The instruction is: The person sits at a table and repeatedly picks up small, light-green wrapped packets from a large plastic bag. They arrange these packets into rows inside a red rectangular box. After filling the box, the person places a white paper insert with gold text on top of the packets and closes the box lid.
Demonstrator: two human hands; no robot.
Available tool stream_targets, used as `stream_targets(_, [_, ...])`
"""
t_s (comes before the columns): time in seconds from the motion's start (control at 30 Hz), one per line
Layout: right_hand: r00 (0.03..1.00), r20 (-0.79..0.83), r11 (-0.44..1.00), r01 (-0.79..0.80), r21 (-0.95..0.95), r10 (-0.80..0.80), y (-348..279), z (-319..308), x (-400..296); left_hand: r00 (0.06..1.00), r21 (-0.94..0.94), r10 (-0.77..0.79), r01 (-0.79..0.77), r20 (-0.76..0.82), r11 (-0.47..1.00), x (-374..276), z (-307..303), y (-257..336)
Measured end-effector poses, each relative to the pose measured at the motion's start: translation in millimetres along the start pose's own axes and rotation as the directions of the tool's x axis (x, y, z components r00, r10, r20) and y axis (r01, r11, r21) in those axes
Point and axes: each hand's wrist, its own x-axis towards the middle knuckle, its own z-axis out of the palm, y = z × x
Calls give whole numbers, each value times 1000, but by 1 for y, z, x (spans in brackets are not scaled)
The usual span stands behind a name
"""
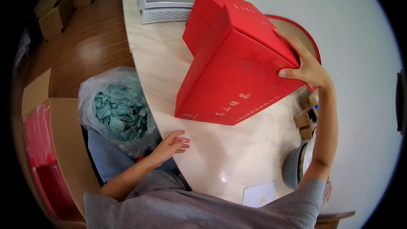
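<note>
My right hand point(306, 66) grips the right end of a large red cardboard box point(229, 79), thumb on its near face and fingers over its top. The box stands tilted on the pale marble-patterned table point(210, 152) and bears light printed writing. A red flap or second box section point(206, 19) juts out at its far left; how the two join is unclear. At the table's near left edge, my left hand point(171, 146) holds nothing, its fingers apart. Beside that hand, a clear plastic bag point(87, 101) holds many small green packets point(120, 111).
A grey-topped sealing machine or scale point(168, 3) stands at the far end. Along the wall are a round red-rimmed tray point(299, 28), small brown boxes point(303, 119) and a grey basket point(292, 165). White paper point(259, 194) lies near me. An open carton point(66, 140) stands left.
</note>
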Motion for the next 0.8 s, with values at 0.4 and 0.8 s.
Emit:
stream_targets(0.4, [780, 124, 450, -474, 757, 613, 20, 16, -71, 845, 256, 533, -509, -32, 822, -11, 27, -33])
stream_targets(0.8, [626, 292, -196, -220, 956, 723, 122, 197, -214, 836, 248, 505, -546, 213, 800, 22, -16, 36])
